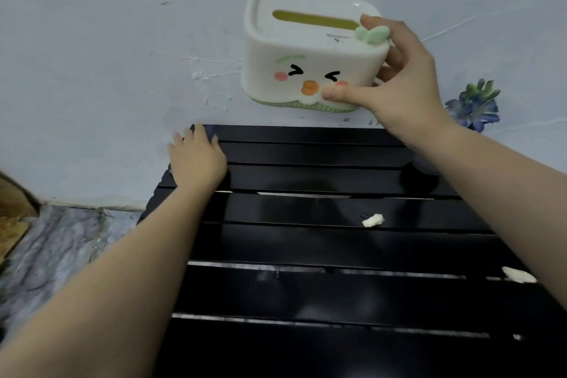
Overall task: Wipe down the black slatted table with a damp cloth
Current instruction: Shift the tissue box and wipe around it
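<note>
The right hand [402, 83] grips a white tissue box [306, 52] with a cartoon face, the thumb pressed on the front side and the other fingers curled around the right end and the top edge. The box is lifted off the black slatted table [337, 248] and hangs in front of the pale wall [107, 40], just beyond the far edge of the table. Behind this hand, to its right, some blue artificial flowers [474, 104] stand near the wall.

The left hand [196, 159] lies flat with straight fingers on the far left corner of the table. It holds nothing that I can see, though something bluish shows at its fingertips and I cannot tell what it is.

As for the task, I judge it is only at the preparation step. No damp cloth is visible in the view. Below the gripping hand, a small white scrap [372, 220] lies on a middle slat, and a second white scrap [518, 275] lies at the right edge, nearer to the person. The wiping itself seems not yet begun; the box must be put aside first.
</note>
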The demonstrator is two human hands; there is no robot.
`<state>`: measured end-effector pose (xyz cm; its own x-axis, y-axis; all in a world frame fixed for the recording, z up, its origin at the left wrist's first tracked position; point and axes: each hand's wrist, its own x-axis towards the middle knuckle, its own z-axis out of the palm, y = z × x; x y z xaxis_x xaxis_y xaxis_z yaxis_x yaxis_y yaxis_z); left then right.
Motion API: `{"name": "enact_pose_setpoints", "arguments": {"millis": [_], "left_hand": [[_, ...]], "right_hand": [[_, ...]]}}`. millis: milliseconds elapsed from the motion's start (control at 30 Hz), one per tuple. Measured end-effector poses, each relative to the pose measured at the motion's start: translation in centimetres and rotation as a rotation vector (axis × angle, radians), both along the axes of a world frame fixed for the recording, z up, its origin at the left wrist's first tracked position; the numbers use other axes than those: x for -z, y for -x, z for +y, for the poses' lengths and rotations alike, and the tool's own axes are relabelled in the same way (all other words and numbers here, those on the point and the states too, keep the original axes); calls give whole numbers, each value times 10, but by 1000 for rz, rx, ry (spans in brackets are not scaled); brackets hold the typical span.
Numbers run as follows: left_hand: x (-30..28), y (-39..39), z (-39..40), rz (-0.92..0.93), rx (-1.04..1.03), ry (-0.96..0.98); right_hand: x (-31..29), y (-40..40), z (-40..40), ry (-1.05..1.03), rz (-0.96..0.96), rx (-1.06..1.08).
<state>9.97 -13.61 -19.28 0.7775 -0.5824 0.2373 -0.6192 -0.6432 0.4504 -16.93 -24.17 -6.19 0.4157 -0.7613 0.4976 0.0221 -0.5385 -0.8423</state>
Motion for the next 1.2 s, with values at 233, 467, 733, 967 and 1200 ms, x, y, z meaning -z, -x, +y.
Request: {"name": "enact_pose_setpoints", "arguments": {"millis": [233, 467, 733, 967, 1200], "left_hand": [[-13, 96, -56, 81, 347, -19], [-9, 155, -68, 181, 900, 73], [-5, 185, -20, 213, 1159, 52], [-19, 208, 43, 278, 1315, 55], [-38, 198, 76, 718, 1222, 100]], "right_hand": [[4, 6, -6, 9, 4, 2], [4, 3, -2, -30, 45, 11], [32, -3, 1, -49, 209, 20], [64, -6, 3, -129, 292, -24], [90, -6, 6, -181, 319, -9]]}}
